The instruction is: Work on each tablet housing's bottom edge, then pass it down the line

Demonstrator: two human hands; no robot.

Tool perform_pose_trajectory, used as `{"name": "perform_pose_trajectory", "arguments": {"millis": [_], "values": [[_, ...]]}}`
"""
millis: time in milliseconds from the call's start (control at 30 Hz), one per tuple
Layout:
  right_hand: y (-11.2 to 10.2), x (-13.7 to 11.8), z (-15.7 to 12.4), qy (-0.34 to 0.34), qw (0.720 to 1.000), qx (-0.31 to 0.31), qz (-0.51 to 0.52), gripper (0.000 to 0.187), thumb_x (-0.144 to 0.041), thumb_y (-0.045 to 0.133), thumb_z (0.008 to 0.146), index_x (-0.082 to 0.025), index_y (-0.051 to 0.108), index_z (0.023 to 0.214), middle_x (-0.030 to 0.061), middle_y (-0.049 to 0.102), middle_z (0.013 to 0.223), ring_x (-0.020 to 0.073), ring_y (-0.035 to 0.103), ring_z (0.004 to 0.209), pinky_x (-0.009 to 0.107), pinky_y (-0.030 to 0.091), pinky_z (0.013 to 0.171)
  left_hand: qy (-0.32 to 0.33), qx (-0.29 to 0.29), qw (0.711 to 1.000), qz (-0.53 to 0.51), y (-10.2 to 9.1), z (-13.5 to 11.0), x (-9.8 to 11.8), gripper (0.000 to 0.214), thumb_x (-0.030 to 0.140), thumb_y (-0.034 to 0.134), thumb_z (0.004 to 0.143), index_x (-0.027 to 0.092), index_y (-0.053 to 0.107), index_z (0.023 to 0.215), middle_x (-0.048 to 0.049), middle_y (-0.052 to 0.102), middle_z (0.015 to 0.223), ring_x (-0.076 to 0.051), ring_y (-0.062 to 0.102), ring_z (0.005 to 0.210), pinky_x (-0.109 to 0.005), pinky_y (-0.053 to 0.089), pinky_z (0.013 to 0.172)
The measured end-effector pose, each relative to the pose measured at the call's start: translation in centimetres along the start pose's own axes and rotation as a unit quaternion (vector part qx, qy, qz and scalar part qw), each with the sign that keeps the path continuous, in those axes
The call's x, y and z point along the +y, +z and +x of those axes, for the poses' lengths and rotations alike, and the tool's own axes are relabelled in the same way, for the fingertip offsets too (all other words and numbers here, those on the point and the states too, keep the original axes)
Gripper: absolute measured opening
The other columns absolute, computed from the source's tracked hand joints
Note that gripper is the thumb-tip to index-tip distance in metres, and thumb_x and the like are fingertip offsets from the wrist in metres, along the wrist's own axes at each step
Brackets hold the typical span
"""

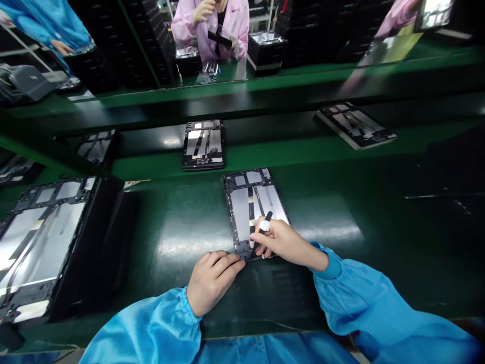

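Panel [240,207]: flat on the bench [379,227], dead centre, at 12 o'clock of our hands.
Left hand [212,278]: holds nothing, fingers half curled, tips pressing the panel's 7 o'clock corner.
Right hand [284,242]: pinched tight round the tool [269,217], its tip down at the panel's 6 o'clock edge.
Doing it well: we judge a firm left-hand press stops sliding; tool low, strokes short.
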State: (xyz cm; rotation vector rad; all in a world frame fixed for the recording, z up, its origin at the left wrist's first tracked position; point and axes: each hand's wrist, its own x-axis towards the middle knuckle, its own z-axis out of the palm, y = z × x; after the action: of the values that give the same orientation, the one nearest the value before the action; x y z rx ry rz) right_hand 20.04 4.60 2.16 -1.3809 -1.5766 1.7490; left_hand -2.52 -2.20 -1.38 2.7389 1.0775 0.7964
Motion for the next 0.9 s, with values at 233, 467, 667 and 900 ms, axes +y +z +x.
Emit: {"name": "perform_pose_trajectory", "arguments": {"millis": [233,467,667,900], "values": [[0.3,0.1,0.1,-0.006,1.0,0.006,0.008,0.018,-0.035,0.064,0.085,-0.021,0.055,0.077,-0.0016,0.066,0.057,0.0174,0.069,0.054,0.025,0.056,0.048,0.033,-0.016,0.997,0.065,-0.6,0.3,0.4,0.029,0.013,0.041,0.101,0.017,0.062,0.121,-0.0062,0.068,0.11,-0.018,0.057,0.095,-0.03,0.043,0.074],[-0.7,0.5,-1.0,-0.035,0.998,0.045,-0.008,0.02,-0.038,0.059,0.089,-0.021,0.055,0.079,0.0002,0.065,0.066,0.0193,0.071,0.064,0.026,0.056,0.051,0.047,-0.065,0.99,0.116,-1.2,0.4,0.7,0.036,0.011,0.033,0.102,0.017,0.058,0.127,-0.0083,0.066,0.114,-0.02,0.056,0.095,-0.032,0.041,0.074],[-1.8,1.2,-3.1,-0.11,0.98,0.101,-0.132,0.024,-0.037,0.054,0.094,-0.02,0.06,0.078,0.0014,0.062,0.075,0.0149,0.061,0.06,0.027,0.048,0.054,0.041,-0.06,0.993,0.098,-0.9,0.3,0.5,0.037,0.011,0.03,0.103,0.017,0.058,0.127,-0.0084,0.065,0.112,-0.02,0.056,0.095,-0.032,0.042,0.075],[-1.3,1.6,-2.9,-0.108,0.985,0.097,-0.088,0.022,-0.036,0.055,0.093,-0.021,0.059,0.078,-0.0001,0.063,0.069,0.016,0.064,0.06,0.026,0.047,0.054,0.032,-0.043,0.994,0.092,-0.6,0.1,0.4,0.035,0.012,0.034,0.102,0.018,0.058,0.126,-0.0095,0.064,0.115,-0.021,0.056,0.101,-0.033,0.045,0.079]]}}
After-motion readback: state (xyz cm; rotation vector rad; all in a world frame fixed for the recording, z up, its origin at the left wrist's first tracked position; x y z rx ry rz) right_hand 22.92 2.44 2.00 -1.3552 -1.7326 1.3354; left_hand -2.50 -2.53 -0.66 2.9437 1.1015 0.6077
